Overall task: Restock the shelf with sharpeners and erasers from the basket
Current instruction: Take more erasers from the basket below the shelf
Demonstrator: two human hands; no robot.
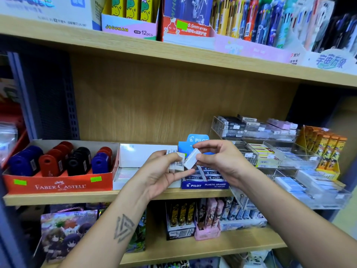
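I have both hands up in front of the middle wooden shelf (58, 198), close together and just short of touching. My right hand (218, 161) pinches a single white eraser (191, 159) between thumb and fingertips; its long axis runs on a slant, the upper end pointing up and to the right, the lower end down and to the left toward my other palm. My left hand (164, 175) is curled around a small stack of wrapped erasers (176, 161), barcode labels facing me, their long sides standing roughly upright. The single eraser sits just beside that stack, and I cannot tell whether they touch. Behind my hands, on the shelf, a blue Pilot box (204, 180) holds rows of dark-sleeved plastic erasers, its header card standing up at the far side. Left of it a white carton (135, 157) with its lid flipped up holds pale wrapped erasers. Further left, a red Faber-Castell tray (58, 185) is packed with blue, red and black sharpeners (52, 161) standing on end in rows. At the right, a clear tiered acrylic rack (280, 161) carries more boxed erasers in its compartments, with an orange display box (326, 149) just beyond it. The shelf above holds pen display cartons (131, 28).
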